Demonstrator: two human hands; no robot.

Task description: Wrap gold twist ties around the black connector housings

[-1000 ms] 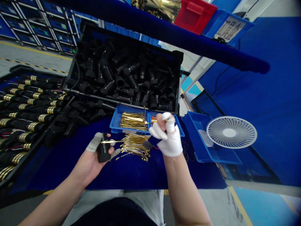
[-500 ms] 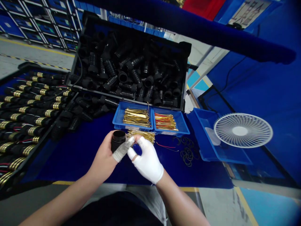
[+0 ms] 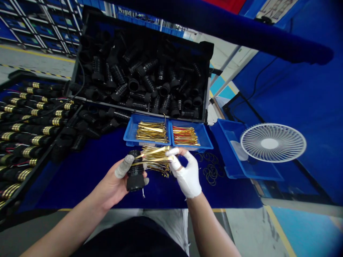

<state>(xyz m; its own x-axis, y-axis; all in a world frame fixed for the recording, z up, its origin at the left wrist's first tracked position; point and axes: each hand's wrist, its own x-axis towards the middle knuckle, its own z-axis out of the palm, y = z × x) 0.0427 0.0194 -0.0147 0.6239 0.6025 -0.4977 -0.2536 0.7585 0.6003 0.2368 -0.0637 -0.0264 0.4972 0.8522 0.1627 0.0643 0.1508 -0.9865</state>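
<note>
My left hand (image 3: 118, 180), its thumb wrapped in grey tape, grips a black ribbed cylinder (image 3: 135, 178) upright over the blue table. In my right hand (image 3: 186, 173), gloved in white with some fingertips bare, the thumb and fingers pinch gold strips (image 3: 158, 153). These strips stretch left to the cylinder's upper part, beside my left thumb. A pile of gold strips (image 3: 162, 168) lies on the table behind and below them. Just beyond are a blue tray of gold strips (image 3: 127, 135) and a blue tray of red and gold strips (image 3: 207, 139).
A large black crate (image 3: 207, 82) of ribbed parts stands at the back. Finished-looking black pieces with gold bands (image 3: 32, 151) fill a rack at left. Black rings (image 3: 211, 173) lie at right, near a white fan (image 3: 273, 142) and a blue bin (image 3: 227, 164).
My right hand has moved right, away from my left, with gold strips now showing between them. The cylinder is tilted differently and shows more of its side. The whole view has shifted slightly.
</note>
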